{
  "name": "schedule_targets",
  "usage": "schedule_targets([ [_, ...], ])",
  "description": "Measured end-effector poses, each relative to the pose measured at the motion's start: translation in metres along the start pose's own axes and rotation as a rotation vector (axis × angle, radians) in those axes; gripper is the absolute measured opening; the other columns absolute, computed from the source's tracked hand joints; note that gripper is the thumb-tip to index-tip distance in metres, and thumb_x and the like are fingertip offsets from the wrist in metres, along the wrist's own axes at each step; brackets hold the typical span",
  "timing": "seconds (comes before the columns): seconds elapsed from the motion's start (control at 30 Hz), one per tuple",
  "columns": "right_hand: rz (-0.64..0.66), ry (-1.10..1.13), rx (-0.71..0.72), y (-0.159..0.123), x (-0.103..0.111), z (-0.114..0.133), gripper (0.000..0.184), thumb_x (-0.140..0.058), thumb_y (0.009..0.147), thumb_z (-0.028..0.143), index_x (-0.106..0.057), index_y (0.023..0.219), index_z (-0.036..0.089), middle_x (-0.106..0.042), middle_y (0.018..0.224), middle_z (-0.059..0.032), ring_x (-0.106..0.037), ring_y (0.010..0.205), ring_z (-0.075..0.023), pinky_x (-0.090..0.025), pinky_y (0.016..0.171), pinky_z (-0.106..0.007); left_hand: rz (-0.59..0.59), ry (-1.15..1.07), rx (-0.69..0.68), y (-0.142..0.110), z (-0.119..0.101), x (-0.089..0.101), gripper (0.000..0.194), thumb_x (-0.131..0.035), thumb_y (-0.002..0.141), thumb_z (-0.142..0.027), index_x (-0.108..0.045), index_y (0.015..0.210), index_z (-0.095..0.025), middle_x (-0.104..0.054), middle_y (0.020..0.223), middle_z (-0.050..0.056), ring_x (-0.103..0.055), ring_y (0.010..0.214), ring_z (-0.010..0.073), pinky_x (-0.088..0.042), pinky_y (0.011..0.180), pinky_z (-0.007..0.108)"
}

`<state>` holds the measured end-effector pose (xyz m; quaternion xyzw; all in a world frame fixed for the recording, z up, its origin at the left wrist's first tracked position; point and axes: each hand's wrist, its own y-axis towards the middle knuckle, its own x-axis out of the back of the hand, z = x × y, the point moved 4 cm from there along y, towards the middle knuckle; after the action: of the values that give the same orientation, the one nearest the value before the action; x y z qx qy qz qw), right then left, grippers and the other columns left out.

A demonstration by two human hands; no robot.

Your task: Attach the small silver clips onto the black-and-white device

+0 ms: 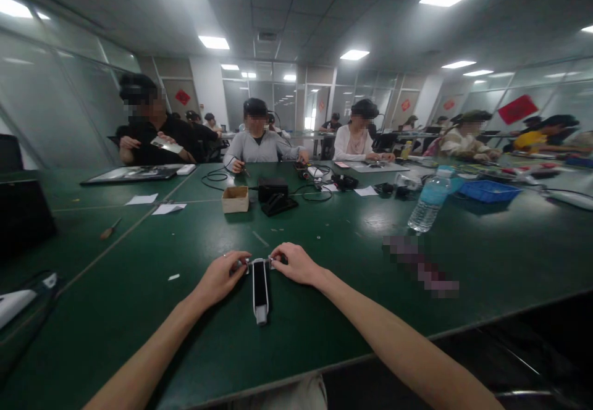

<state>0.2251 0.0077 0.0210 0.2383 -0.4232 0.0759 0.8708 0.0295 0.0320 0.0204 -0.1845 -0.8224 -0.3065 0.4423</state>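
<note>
A slim wooden-handled tool (110,230); the left hand (227,274), fingertips pinching a small pale piece (247,267); a long, narrow, light-rimmed, dark-centred device (260,288) flat on the smooth green table (222,348) between the hands; the right hand (294,263), pinching a similar bit (272,263); a clear plastic bottle (427,203).

In front of me a long, narrow piece (260,283) lies on the green table (208,351), black along the middle, pale-rimmed, its grey block-like end towards me. At its far end I pinch a small pale bit (247,266) left and a similar bit (271,263) right, perhaps joined to it.
</note>
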Motion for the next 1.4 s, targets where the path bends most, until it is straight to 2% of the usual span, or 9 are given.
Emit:
schedule_targets([
  [0.23,0.026,-0.011,0.001,-0.002,0.001,0.001,0.012,-0.06,0.086,0.023,-0.067,0.092,0.015,-0.065,0.085,-0.0045,-0.056,0.079,-0.0149,-0.044,0.073,-0.028,0.017,-0.015,0.015,-0.002,-0.004,0.001,0.028,-0.046,0.086,-0.025,-0.061,0.109,-0.017,-0.067,0.093,0.006,-0.061,0.078,0.0185,-0.05,0.073,0.032],
  [0.57,-0.002,0.012,0.003,-0.001,0.001,-0.001,0.011,-0.061,0.085,0.021,-0.065,0.094,0.015,-0.063,0.086,-0.0035,-0.055,0.08,-0.015,-0.043,0.074,-0.028,0.021,-0.013,0.007,-0.002,-0.002,0.0,0.027,-0.046,0.087,-0.024,-0.06,0.108,-0.017,-0.066,0.094,0.007,-0.061,0.078,0.0184,-0.049,0.072,0.032],
  [0.83,0.05,-0.03,0.046,-0.003,0.002,0.001,0.013,-0.063,0.083,0.023,-0.065,0.094,0.015,-0.062,0.084,-0.0029,-0.054,0.079,-0.0146,-0.042,0.074,-0.028,0.024,0.002,0.002,-0.002,-0.003,0.001,0.026,-0.045,0.087,-0.022,-0.06,0.109,-0.016,-0.066,0.093,0.007,-0.062,0.077,0.018,-0.049,0.072,0.03],
  [1.13,0.004,-0.025,0.036,-0.001,0.002,-0.001,0.011,-0.062,0.082,0.018,-0.062,0.093,0.015,-0.062,0.084,-0.0025,-0.054,0.079,-0.0146,-0.043,0.074,-0.028,0.002,0.003,-0.017,0.0,0.006,-0.003,0.027,-0.046,0.086,-0.027,-0.061,0.107,-0.019,-0.067,0.089,0.004,-0.062,0.074,0.0179,-0.049,0.069,0.03],
  [1.4,0.013,-0.068,0.063,0.0,0.0,-0.002,0.009,-0.061,0.085,0.022,-0.064,0.089,0.015,-0.061,0.083,-0.0032,-0.053,0.078,-0.0145,-0.042,0.073,-0.027,0.003,0.012,-0.027,0.0,0.008,-0.004,0.026,-0.046,0.087,-0.027,-0.06,0.107,-0.019,-0.066,0.09,0.004,-0.061,0.074,0.0171,-0.048,0.069,0.028],
])
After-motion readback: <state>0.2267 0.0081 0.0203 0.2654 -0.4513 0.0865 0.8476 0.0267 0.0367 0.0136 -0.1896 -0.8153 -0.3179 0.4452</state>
